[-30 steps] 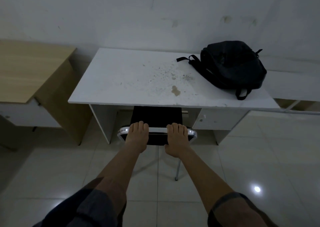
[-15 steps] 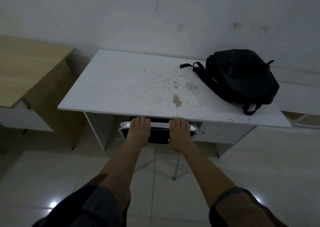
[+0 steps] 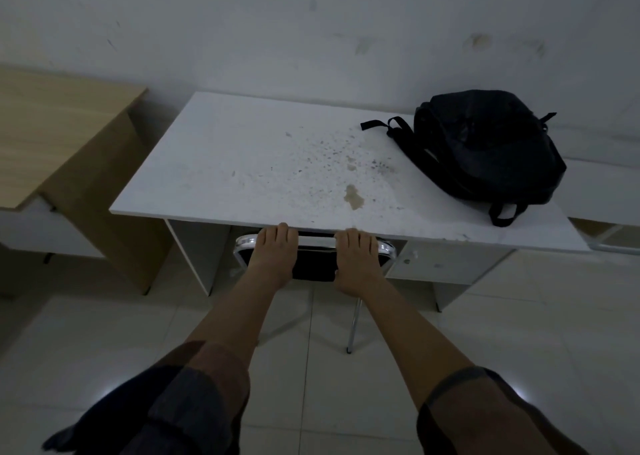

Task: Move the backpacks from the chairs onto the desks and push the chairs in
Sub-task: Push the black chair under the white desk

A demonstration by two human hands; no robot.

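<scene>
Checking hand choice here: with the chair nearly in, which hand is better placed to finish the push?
Neither clearly. The left hand and right hand both rest on the chair back, evenly spaced, at the white desk edge. The backpack already lies on it.

A black backpack lies at the right edge of a white counter speckled with brown stains; beside it, a tan wood-grain desk, pale floor tiles.
</scene>
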